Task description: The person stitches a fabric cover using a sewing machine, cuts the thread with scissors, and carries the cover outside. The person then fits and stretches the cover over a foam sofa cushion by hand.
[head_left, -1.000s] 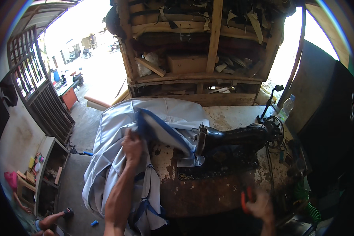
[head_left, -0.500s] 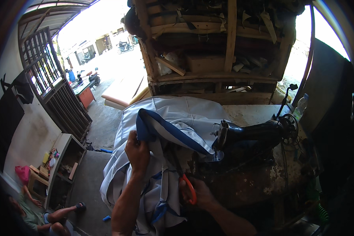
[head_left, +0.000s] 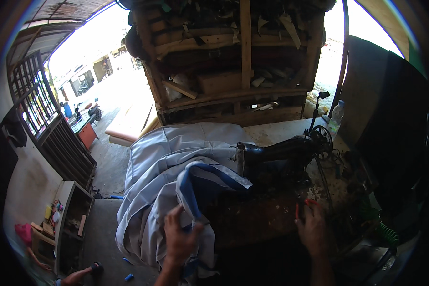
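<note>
A worn, peeling surface [head_left: 276, 131] partly carries the broad pale-grey, blue-edged cloth [head_left: 150, 190], probably relieving its weight beside the black metal sewing machine [head_left: 276, 151]. The left hand [head_left: 178, 238] spreads its fingers by the cloth; the right hand [head_left: 314, 233] meets red-handled scissors [head_left: 311, 202] (grip cannot be told), likely for easy reach.

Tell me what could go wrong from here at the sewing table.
The bunched light-grey fabric with blue trim hangs below the stained, pale tabletop, so its weight might drag it down; the open left grip may not stop it.
The red-handled scissors are at the right grip, blades hard to make out, so skin or cloth could get nicked.
The clear plastic bottle near the black metal sewing machine might be knocked over.
</note>
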The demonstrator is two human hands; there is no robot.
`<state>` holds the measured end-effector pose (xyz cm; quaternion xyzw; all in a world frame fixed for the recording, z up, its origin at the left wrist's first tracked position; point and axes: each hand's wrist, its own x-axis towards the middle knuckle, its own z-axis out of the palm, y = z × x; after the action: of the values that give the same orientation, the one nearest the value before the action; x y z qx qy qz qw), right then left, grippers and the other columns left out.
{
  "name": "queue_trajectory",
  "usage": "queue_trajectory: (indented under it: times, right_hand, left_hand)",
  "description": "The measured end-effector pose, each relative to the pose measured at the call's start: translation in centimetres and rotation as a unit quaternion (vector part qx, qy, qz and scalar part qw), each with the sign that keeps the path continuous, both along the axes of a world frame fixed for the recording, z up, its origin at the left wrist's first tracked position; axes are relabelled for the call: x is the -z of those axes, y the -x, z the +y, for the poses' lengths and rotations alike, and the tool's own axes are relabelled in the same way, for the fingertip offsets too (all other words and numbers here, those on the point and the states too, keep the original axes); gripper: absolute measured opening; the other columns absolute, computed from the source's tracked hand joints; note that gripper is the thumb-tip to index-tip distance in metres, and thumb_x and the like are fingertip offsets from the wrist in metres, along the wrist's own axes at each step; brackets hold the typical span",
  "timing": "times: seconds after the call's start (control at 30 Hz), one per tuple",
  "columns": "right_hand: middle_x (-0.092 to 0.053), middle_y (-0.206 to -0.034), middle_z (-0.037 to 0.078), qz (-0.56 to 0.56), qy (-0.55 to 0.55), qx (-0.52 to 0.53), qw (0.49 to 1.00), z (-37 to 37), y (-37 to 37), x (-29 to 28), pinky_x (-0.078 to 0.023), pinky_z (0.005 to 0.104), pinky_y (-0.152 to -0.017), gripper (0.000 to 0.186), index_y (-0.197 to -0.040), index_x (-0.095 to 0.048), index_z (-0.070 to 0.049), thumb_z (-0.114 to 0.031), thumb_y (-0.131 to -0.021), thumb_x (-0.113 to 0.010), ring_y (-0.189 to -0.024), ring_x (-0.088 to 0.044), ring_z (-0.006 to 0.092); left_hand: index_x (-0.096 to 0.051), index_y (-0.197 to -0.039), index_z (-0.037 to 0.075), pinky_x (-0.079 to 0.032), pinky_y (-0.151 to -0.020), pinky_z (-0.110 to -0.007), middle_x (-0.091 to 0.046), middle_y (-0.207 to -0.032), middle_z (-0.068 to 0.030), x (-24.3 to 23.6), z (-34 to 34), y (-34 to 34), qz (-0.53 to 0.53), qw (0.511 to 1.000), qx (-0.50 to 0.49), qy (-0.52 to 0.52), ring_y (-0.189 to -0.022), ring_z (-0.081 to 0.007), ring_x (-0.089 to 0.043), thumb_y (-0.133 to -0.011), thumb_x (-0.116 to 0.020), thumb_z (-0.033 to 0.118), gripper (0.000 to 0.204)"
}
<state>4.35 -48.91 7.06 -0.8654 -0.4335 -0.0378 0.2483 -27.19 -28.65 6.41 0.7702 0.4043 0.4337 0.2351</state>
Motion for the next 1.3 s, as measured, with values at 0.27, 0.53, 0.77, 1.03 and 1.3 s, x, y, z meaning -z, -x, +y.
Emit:
queue_trajectory:
  times: [0.27, 0.53, 0.77, 1.03, 1.3]
  right_hand:
    - [-0.065, -0.117, 0.017, 0.104, -0.122, -0.143, 0.977, 1.0, 5.9, -1.1, -0.048, 0.0482, -0.100, 0.034, -0.119, -0.065, 0.002, -0.013, -0.089, -0.071, -0.114, -0.060, 0.0384]
    - [-0.054, -0.136, 0.023, 0.075, -0.131, -0.202, 0.968, 5.7, 7.1, -2.1, -0.038, 0.0563, -0.110, 0.059, -0.141, -0.051, -0.002, -0.022, -0.090, -0.072, -0.128, -0.052, 0.0410]
    - [-0.029, -0.161, 0.023, -0.104, -0.059, -0.432, 0.894, 19.7, 8.8, 2.3, -0.011, 0.0712, -0.118, 0.089, -0.160, -0.024, -0.009, -0.028, -0.088, -0.071, -0.151, -0.025, 0.0463]
    - [-0.045, -0.155, 0.014, 0.039, 0.342, -0.688, 0.639, 30.5, 30.6, -6.8, -0.017, 0.0693, -0.120, 0.097, -0.163, -0.017, -0.027, -0.028, -0.085, -0.076, -0.146, -0.040, 0.0318]
    - [-0.065, -0.131, 0.010, 0.032, 0.317, -0.739, 0.594, 27.7, 44.8, -12.2, -0.036, 0.0611, -0.115, 0.065, -0.148, -0.048, -0.025, -0.022, -0.086, -0.069, -0.126, -0.060, 0.0296]
  left_hand:
    - [-0.060, -0.130, 0.003, -0.027, -0.111, -0.056, -0.058, -0.136, -0.0128, 7.3, -6.2, 0.2, 0.151, 0.987, -0.039, -0.024, -0.135, -0.0346, -0.047, -0.083, -0.078, 0.030, 0.057]
    - [-0.069, -0.107, 0.002, -0.054, -0.080, -0.036, -0.069, -0.102, -0.0112, 11.2, -6.7, 4.0, -0.210, 0.938, -0.066, 0.267, -0.092, -0.0232, -0.067, -0.087, -0.068, 0.008, 0.021]
    - [-0.062, -0.129, 0.004, -0.045, -0.057, -0.022, -0.068, -0.092, -0.0043, 9.9, -9.5, 16.1, -0.221, 0.942, -0.079, 0.239, -0.068, -0.0065, -0.058, -0.097, -0.056, -0.003, 0.033]
    - [-0.065, -0.116, -0.010, -0.055, -0.086, -0.040, -0.068, -0.103, -0.0192, -11.9, -23.3, 34.2, -0.120, 0.898, -0.418, 0.068, -0.099, -0.0264, -0.065, -0.099, -0.064, 0.032, 0.045]
    - [-0.065, -0.119, -0.008, -0.055, -0.083, -0.041, -0.067, -0.094, -0.0159, -21.3, -7.1, 42.4, 0.004, 0.929, -0.370, -0.016, -0.096, -0.0266, -0.066, -0.098, -0.063, 0.032, 0.045]
